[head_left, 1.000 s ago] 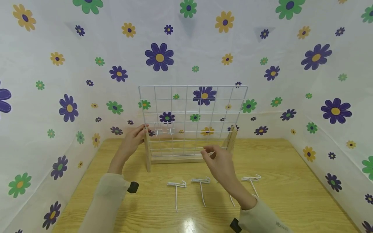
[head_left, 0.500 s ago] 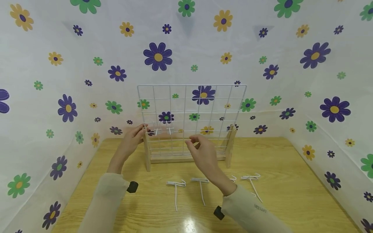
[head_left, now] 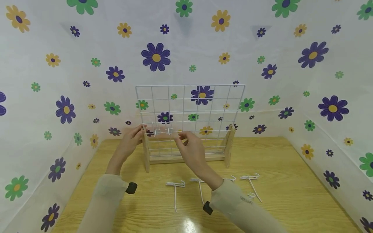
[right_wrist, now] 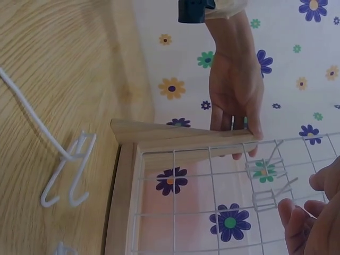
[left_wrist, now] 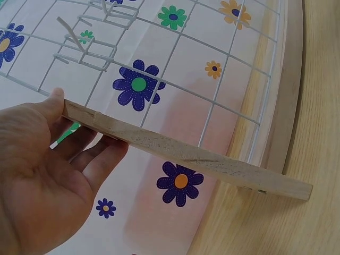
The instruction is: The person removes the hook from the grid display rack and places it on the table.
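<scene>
A white wire grid panel (head_left: 190,98) stands upright in a wooden base, with two white wire hooks hanging on its lower left part. My left hand (head_left: 130,140) grips the top of the left wooden post (left_wrist: 175,151), thumb on one side and fingers on the other. My right hand (head_left: 190,150) is in front of the grid, just right of the nearer hanging hook (right_wrist: 268,199). Its thumb and fingers are bent and apart, with no object between them, close to that hook's prong. The other hanging hook (left_wrist: 114,13) is farther along the grid, towards the left post.
Several loose white hooks lie on the wooden table (head_left: 116,207) before the stand, among them a left one (head_left: 175,194) and a right one (head_left: 253,186); my right forearm partly covers some. The right post (head_left: 229,145) stands free. Flower-printed cloth surrounds the table.
My right hand has moved left across the front of the grid, up to the hanging hooks. The left hand stays on the post. The head view has shifted slightly.
</scene>
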{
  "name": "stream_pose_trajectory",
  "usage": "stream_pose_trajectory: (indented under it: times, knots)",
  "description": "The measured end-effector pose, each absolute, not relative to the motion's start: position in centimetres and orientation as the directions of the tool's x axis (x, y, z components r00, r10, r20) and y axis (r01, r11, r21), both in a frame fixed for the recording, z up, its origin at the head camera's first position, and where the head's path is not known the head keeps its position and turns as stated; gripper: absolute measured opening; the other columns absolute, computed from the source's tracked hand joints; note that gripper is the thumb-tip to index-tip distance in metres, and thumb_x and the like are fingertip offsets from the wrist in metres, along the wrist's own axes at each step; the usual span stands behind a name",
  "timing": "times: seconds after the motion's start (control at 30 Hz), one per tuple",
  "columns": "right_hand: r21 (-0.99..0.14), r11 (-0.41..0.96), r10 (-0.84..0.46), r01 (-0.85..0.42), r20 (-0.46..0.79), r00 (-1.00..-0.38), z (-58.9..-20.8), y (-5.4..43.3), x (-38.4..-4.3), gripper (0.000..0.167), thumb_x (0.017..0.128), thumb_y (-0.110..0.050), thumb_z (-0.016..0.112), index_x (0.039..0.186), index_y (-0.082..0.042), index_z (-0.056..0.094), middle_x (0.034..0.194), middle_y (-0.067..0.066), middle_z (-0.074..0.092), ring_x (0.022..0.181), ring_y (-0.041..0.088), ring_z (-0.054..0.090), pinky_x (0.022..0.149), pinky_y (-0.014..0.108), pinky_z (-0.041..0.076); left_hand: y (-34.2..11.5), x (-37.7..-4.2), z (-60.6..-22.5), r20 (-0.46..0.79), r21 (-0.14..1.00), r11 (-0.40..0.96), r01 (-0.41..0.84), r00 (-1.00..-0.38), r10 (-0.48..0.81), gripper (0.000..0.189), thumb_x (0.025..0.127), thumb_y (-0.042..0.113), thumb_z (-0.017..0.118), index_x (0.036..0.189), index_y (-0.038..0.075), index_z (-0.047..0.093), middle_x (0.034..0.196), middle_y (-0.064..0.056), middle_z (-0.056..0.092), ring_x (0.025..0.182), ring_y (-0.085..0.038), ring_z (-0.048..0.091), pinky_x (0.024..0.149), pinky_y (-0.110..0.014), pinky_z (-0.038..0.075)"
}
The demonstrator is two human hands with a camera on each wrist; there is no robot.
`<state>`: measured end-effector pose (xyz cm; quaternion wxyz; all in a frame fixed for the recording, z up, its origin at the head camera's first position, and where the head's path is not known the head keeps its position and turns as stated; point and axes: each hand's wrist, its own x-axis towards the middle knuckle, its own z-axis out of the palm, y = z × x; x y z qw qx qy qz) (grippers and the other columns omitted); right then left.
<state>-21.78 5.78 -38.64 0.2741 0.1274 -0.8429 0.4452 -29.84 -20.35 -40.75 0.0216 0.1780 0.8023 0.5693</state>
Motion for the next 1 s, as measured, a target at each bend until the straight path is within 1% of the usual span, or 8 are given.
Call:
stream_pose_trajectory:
  times: [0.17,0.3,0.47,0.67,0.83,1.0]
  knots:
    - [-0.673,0.572,0.015,-0.469,0.58,-0.814,-38.8,4.9,-22.2,0.024,0.098,-0.019,0.074,0.109,0.002,0.073,0.093,0.009,0.075,0.064,0.013,0.064,0.048,0.021,0.051,-20.4,-29.9,-41.0,0.168,0.921,0.29,0.261,-0.936,0.31,0.055,0.115,0.029,0.038,0.16,-0.001,0.031,0.163,-0.022,0.033,0.148,-0.04,0.036,0.115,-0.051,0.041]
    - [-0.678,0.571,0.011,-0.463,0.571,-0.821,-38.8,4.3,-22.5,0.026,0.095,-0.016,0.076,0.111,0.003,0.072,0.093,0.009,0.075,0.066,0.015,0.067,0.052,0.021,0.053,-20.3,-29.8,-41.0,0.166,0.922,0.287,0.261,-0.934,0.315,0.055,0.115,0.028,0.038,0.16,-0.001,0.031,0.163,-0.023,0.033,0.148,-0.04,0.036,0.116,-0.051,0.041]
    - [-0.68,0.566,0.011,-0.466,0.572,-0.82,-38.8,3.8,-23.0,0.029,0.095,-0.02,0.077,0.112,0.003,0.071,0.091,0.008,0.075,0.068,0.016,0.068,0.056,0.022,0.055,-20.3,-29.7,-40.7,0.172,0.923,0.279,0.263,-0.934,0.312,0.053,0.115,0.027,0.038,0.16,-0.001,0.033,0.163,-0.024,0.033,0.148,-0.042,0.036,0.116,-0.051,0.041]
    - [-0.688,0.569,0.013,-0.451,0.555,-0.832,-39.0,3.3,-23.4,0.028,0.095,-0.02,0.078,0.112,0.002,0.071,0.089,0.007,0.074,0.066,0.013,0.066,0.053,0.021,0.053,-20.4,-29.6,-40.6,0.17,0.927,0.268,0.262,-0.931,0.324,0.053,0.115,0.024,0.037,0.16,-0.003,0.031,0.163,-0.026,0.031,0.148,-0.044,0.034,0.116,-0.053,0.04]
    - [-0.683,0.576,0.005,-0.449,0.552,-0.834,-39.0,3.1,-23.7,0.028,0.096,-0.02,0.077,0.112,0.001,0.07,0.09,0.007,0.074,0.067,0.013,0.067,0.055,0.021,0.053,-20.4,-29.5,-40.6,0.166,0.931,0.262,0.255,-0.934,0.317,0.053,0.115,0.025,0.038,0.16,-0.002,0.031,0.164,-0.024,0.031,0.148,-0.043,0.035,0.116,-0.053,0.04]
    - [-0.676,0.575,0.002,-0.461,0.564,-0.826,-39.0,3.0,-24.1,0.022,0.097,-0.016,0.076,0.11,0.001,0.07,0.089,0.007,0.075,0.066,0.014,0.066,0.055,0.022,0.053,-20.4,-29.6,-40.6,0.171,0.93,0.262,0.258,-0.934,0.313,0.053,0.115,0.025,0.038,0.16,-0.001,0.032,0.163,-0.024,0.032,0.148,-0.042,0.035,0.116,-0.051,0.04]
